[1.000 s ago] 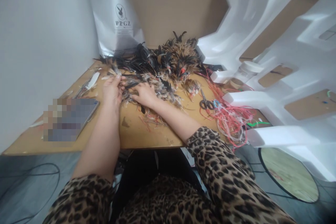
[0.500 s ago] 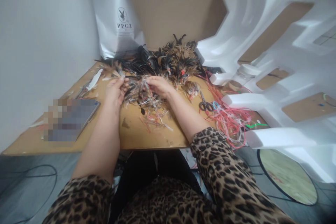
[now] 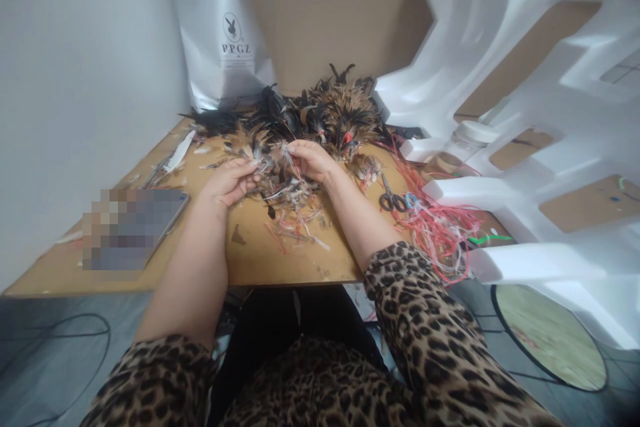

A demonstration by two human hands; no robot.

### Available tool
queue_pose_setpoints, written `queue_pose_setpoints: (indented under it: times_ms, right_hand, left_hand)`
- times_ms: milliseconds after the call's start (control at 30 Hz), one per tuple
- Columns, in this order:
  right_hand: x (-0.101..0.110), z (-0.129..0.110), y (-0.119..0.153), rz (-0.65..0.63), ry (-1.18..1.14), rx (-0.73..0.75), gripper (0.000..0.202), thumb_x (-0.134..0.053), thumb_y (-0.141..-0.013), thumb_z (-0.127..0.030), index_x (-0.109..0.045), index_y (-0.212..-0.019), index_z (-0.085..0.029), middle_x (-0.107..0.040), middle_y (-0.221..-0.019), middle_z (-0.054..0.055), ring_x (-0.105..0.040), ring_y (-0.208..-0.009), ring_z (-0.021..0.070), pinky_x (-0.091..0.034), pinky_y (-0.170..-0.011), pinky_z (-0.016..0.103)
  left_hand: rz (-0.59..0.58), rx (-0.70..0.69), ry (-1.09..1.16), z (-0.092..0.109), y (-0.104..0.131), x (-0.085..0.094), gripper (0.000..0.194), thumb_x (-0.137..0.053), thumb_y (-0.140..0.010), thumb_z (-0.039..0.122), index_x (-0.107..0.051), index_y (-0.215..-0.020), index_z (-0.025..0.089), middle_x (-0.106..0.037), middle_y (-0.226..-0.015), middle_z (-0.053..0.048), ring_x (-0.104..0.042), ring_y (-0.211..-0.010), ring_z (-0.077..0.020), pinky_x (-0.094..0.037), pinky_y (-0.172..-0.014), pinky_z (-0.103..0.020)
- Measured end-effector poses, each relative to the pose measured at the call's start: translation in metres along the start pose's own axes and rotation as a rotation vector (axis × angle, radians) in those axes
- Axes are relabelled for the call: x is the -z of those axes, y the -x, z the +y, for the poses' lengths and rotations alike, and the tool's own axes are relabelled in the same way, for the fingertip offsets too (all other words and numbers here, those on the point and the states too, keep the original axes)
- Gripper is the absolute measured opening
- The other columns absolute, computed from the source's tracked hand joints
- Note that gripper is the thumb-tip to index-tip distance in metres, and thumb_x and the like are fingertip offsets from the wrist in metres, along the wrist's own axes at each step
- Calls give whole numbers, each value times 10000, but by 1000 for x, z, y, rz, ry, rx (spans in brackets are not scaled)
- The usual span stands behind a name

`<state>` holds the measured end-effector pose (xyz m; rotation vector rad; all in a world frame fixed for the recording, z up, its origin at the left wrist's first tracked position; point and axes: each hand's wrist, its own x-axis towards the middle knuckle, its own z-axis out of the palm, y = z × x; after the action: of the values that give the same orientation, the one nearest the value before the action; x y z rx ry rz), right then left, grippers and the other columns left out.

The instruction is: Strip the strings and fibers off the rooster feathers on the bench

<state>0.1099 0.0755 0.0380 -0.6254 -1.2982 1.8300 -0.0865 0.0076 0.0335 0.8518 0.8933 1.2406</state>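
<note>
Brown feathers fan upward from the pinched fingertips of my left hand. My right hand, close beside it on the right, is closed on pale and red strings by its fingertips. Under and between both hands lies a loose heap of brown and grey feathers, with cut bits of red and white string in front of it. Bundles of black and brown feathers are piled along the back of the table.
Scissors lie right of my right forearm, beside a tangle of pink strings. White foam pieces and a jar stand at the right. A partly blurred phone lies left. Behind is a silver bag.
My left hand has moved right and slightly toward me with the brown feathers, nearer my right hand. My right hand has shifted slightly right and still pinches the strings.
</note>
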Motion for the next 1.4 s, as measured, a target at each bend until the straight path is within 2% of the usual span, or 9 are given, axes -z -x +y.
queue_pose_setpoints:
  times_ms: [167, 333, 500, 700, 800, 933, 1067, 1233, 1400]
  right_hand:
    - [2, 3, -2, 41, 17, 1, 291, -728, -611, -292, -502, -750, -170, -541, -568, -68, -485, -476, 54, -386, -459, 168]
    - [1, 6, -4, 39, 10, -8, 259, -704, -625, -278, -503, -750, -170, -548, -565, -59, -497, -469, 68, -368, -449, 172]
    - [5, 2, -5, 145, 61, 23, 200, -672, -647, -259, -523, -735, -160, -588, -577, -28, -526, -513, 87, -396, -498, 192]
    - [5, -1, -6, 403, 533, 226, 179, -662, -638, -243, -619, -763, -121, -615, -680, -9, -511, -595, 71, -410, -614, 206]
    - [-12, -5, -1, 366, 651, 309, 241, -652, -668, -339, -651, -768, -120, -624, -699, -5, -517, -630, 77, -414, -654, 212]
    - [-39, -4, 8, 233, 586, 232, 351, -665, -649, -464, -657, -758, -130, -589, -624, -24, -471, -564, 68, -394, -587, 202]
    - [-54, 8, 8, 223, 477, 246, 291, -697, -625, -396, -630, -721, -129, -582, -631, -39, -467, -572, 55, -392, -607, 189]
    - [-56, 17, 3, 285, 334, 238, 200, -687, -632, -309, -604, -691, -136, -600, -644, -45, -506, -617, 61, -413, -667, 192]
    - [-49, 9, 3, 281, 233, 167, 211, -689, -626, -309, -603, -713, -137, -570, -594, -56, -470, -539, 47, -393, -589, 179]
  left_hand:
    - [-28, 16, 37, -1, -1, 2, 60, -699, -659, 89, -639, -655, 94, -641, -628, -73, -539, -460, -71, -405, -374, -129]
    - [35, 19, 23, -2, -1, -2, 68, -645, -701, 37, -660, -647, 76, -645, -597, -91, -553, -461, -70, -453, -419, -118]
    - [104, -37, 93, -1, -5, -2, 135, -594, -729, -2, -650, -630, 70, -636, -599, -77, -553, -469, -45, -459, -446, -84]
    - [192, -163, 167, 2, -7, -5, 148, -607, -728, -2, -627, -608, 82, -621, -591, -51, -561, -491, -38, -459, -464, -75]
    - [221, -217, 179, 3, -7, -10, 123, -640, -712, 16, -624, -613, 87, -624, -598, -44, -568, -503, -37, -466, -487, -77]
    - [226, -237, 176, 1, -7, -13, 83, -672, -691, 40, -635, -636, 90, -631, -608, -42, -571, -501, -38, -466, -489, -79]
    - [182, -228, 133, -4, -8, -14, 69, -670, -695, 50, -646, -641, 86, -617, -568, -36, -559, -473, -41, -469, -479, -91]
    - [134, -177, 117, -6, -6, -16, 23, -673, -695, 53, -663, -698, 74, -636, -590, -53, -580, -489, -55, -478, -482, -99]
    - [131, -116, 91, -5, -4, -15, 12, -658, -717, 74, -658, -728, 78, -668, -646, -77, -630, -533, -97, -488, -456, -125]
